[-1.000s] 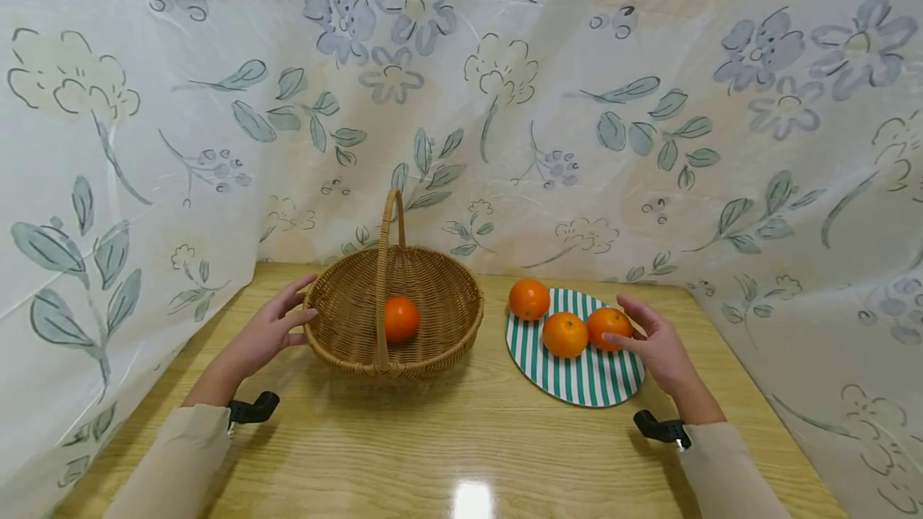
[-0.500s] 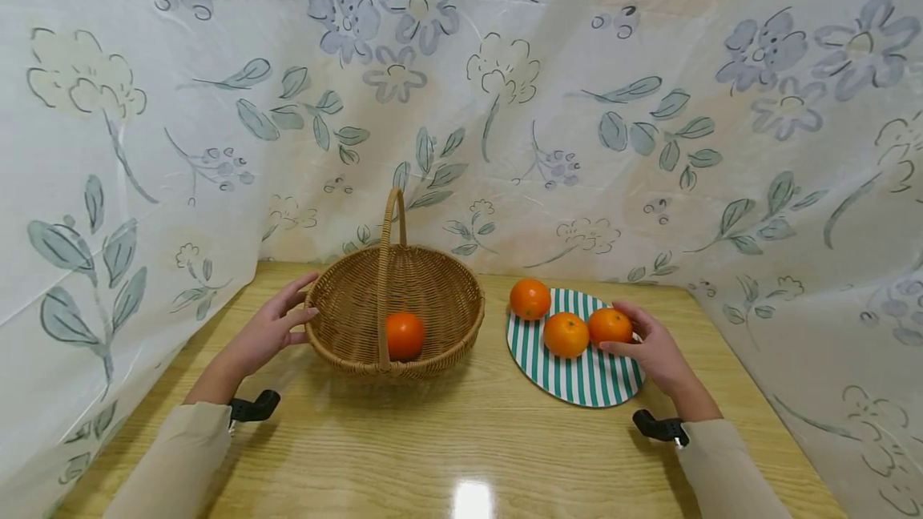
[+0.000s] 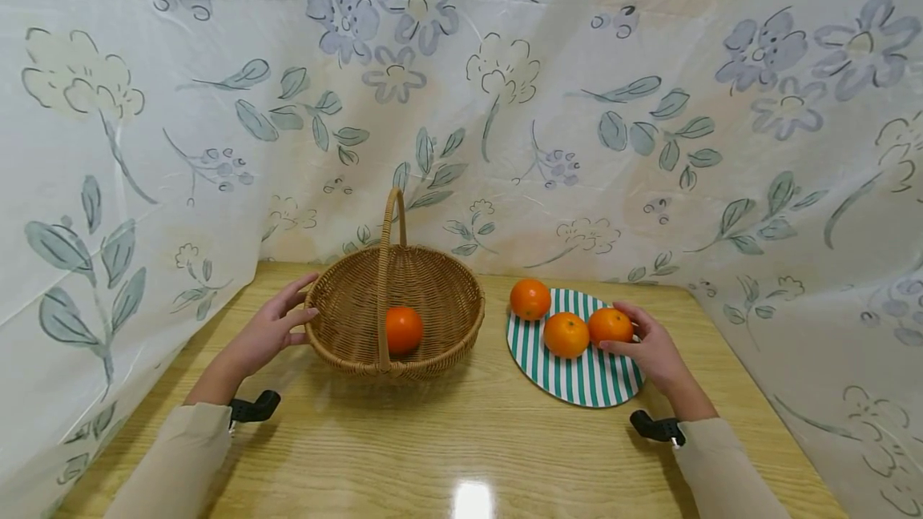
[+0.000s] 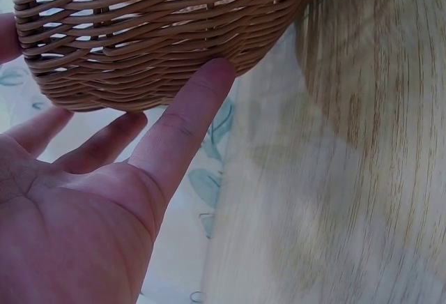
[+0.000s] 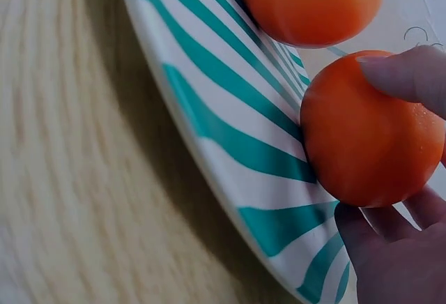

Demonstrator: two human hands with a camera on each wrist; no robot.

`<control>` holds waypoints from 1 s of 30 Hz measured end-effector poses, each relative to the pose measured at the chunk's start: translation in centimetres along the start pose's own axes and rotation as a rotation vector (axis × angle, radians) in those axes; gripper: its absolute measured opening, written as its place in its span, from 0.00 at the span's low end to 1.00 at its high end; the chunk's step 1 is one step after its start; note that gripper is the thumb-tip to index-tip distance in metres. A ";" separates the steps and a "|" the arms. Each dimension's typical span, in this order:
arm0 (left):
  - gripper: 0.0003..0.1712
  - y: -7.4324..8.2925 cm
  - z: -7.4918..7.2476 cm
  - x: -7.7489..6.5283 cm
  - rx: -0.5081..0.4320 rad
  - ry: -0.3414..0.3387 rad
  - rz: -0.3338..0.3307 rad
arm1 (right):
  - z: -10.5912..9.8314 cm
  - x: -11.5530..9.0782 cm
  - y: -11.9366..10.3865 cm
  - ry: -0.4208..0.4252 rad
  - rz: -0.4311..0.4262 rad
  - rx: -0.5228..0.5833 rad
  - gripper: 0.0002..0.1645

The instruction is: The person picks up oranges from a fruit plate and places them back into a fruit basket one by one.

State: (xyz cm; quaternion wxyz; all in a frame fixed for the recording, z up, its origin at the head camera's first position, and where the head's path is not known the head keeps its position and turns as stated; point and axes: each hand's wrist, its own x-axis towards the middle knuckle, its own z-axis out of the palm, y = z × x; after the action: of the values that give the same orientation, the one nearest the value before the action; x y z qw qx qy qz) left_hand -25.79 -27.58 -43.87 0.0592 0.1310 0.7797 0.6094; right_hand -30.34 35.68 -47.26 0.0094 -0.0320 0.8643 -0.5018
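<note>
My left hand (image 3: 264, 335) touches the left side of a wicker basket (image 3: 440, 287), its fingers fairly straight. In the left wrist view the thumb (image 4: 187, 119) presses the woven outer wall (image 4: 167, 39). One orange-red round fruit (image 3: 405, 331) lies in the basket, partly hidden by the handle (image 3: 384, 287). On the right, my right hand (image 3: 656, 351) grips the rightmost orange (image 3: 609, 327) on a striped plate (image 3: 577, 383). The right wrist view shows thumb and fingers on opposite sides of that orange (image 5: 373, 137), which seems to rest on the plate.
Two more oranges sit nearby: one in the plate's middle (image 3: 566, 335), another orange (image 3: 530, 299) at its left back edge. Bare wooden table (image 3: 404, 447) lies in front of basket and plate. Floral cloth (image 3: 497, 102) hangs behind and at both sides.
My right hand has closed its fingers around the rightmost orange. The fruit in the basket has rolled slightly forward. My left hand has stayed at the basket's side.
</note>
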 end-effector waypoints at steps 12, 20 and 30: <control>0.40 0.2 0.0 0.0 -0.013 0.002 -0.011 | -0.1 -0.4 0.2 0.047 0.023 -0.028 0.56; 0.40 0.1 0.0 0.1 -0.013 -0.003 -0.013 | -0.8 -1.2 -1.2 0.066 0.001 -0.013 0.54; 0.39 0.1 0.0 0.0 -0.016 -0.002 -0.011 | -1.2 -1.7 -4.4 0.078 -0.094 -0.020 0.52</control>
State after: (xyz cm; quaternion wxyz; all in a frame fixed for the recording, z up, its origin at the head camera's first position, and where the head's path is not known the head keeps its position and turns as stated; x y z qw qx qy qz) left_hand -25.81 -27.58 -43.75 0.0641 0.1268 0.7754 0.6153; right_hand -28.49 34.60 -42.87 -0.0479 -0.0531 0.8665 -0.4940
